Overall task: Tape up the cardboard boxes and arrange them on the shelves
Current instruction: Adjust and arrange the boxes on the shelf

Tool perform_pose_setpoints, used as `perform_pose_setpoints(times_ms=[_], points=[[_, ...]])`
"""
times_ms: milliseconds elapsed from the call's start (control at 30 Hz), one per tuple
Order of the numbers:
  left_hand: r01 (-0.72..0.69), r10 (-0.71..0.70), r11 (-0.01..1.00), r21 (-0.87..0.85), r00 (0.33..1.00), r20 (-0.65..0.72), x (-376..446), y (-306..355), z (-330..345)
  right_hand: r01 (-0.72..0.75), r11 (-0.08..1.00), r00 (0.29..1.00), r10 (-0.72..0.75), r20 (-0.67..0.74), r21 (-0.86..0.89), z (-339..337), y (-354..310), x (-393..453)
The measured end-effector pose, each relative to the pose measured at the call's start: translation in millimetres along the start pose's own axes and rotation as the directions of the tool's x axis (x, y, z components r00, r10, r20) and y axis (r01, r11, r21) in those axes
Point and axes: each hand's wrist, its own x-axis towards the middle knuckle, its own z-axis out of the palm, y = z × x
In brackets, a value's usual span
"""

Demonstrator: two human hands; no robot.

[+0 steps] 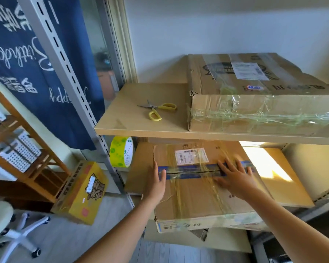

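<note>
Low in the frame, both bare arms reach to a flat brown cardboard box [198, 188] lying on the lower wooden shelf [285, 179], its near edge overhanging. The left hand [157, 184] lies at the box's left edge, fingers straight. The right hand [235, 175] presses flat on the blue tape strip [192, 170], fingers spread. At left, a yellow-green tape roll [122, 153] stands on edge. Above, the upper shelf [141, 118] carries yellow-handled scissors [157, 110] and a larger tape-wrapped cardboard box [260, 92].
</note>
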Motion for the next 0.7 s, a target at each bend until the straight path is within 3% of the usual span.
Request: perform_pose_setpoints(times_ms=[100, 267, 400, 700], points=[[0.014, -0.008, 0.997, 0.080, 0.997, -0.075, -0.3, -7.0, 14.6, -0.028, 1.000, 0.999, 0.028, -0.047, 0.007, 10.3, 9.6, -4.5], [0.008, -0.006, 0.998, 0.068, 0.999, -0.038, 24.8, -0.2, 9.4, -0.269, 0.951, 0.959, 0.279, -0.050, 0.151, 15.2, 16.1, -3.4], [0.041, -0.034, 0.994, 0.106, 0.997, -0.064, 43.3, 2.5, 6.0, -0.301, 0.916, 0.923, 0.350, -0.162, 0.263, 11.9, 18.4, 1.7], [0.100, -0.096, 0.971, 0.218, 0.995, -0.028, 79.9, 14.2, 5.7, -0.360, 0.893, 0.910, 0.400, -0.109, 0.270, 24.8, 9.7, 22.7]])
